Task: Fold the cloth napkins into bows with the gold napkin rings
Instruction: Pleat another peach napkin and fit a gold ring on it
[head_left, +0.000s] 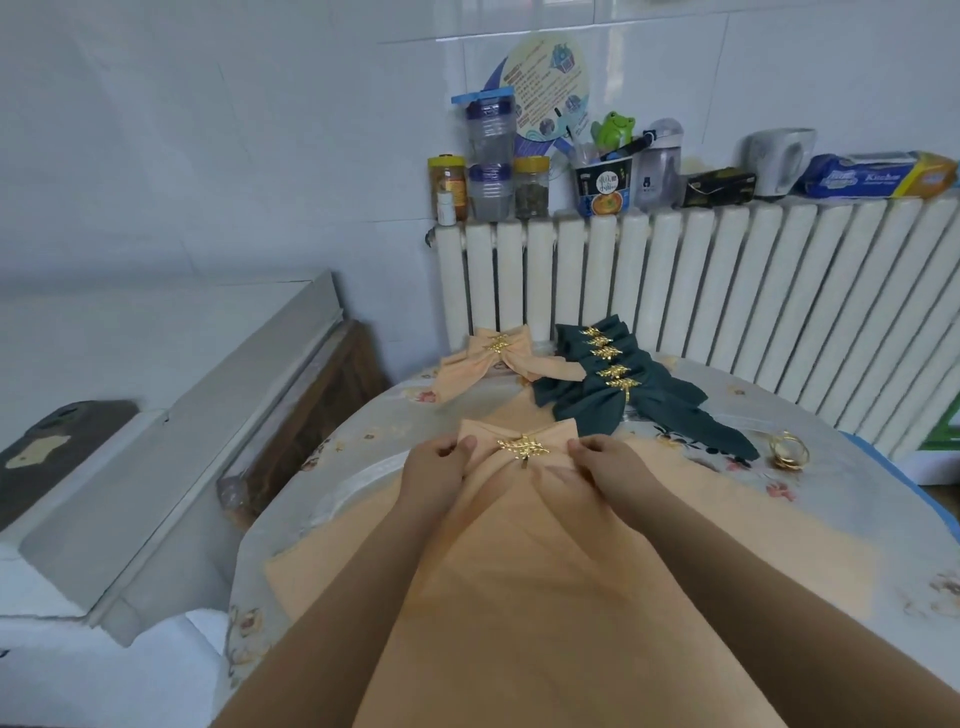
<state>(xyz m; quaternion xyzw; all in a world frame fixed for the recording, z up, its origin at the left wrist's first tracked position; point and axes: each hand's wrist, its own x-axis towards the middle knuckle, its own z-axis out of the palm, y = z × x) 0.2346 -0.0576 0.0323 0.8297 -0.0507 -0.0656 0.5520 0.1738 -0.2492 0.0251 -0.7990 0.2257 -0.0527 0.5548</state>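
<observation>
We are shaping a bow: the peach napkin (511, 447) is already gathered through a gold ring (522, 448), and both hands are at its wings. Our left hand (436, 462) pinches the cloth just left of the ring, thumb on top and fingers curled under the fold; our right hand (597, 460) pinches the wing just right of it, fingertips pressed into the fabric. The ring sits between the two grips, close to each. We judge this the fluffing step, so the next move calls for even outward pulls on both wings, light enough that the ring stays centred and the pleats do not slip out. The napkin is soft, matte woven cloth that creases into broad rounded folds; the ring is hard, shiny metal with a leaf-sprig ornament. Beyond the grips, further from us, lie one finished peach bow (491, 353) and a stack of dark green bows (613, 376), each ringed. Off to the right of our right hand, well apart, spare rings (788, 451) rest on the flowered tablecloth (727, 405). More peach cloth (519, 571) spreads flat beneath our forearms.
</observation>
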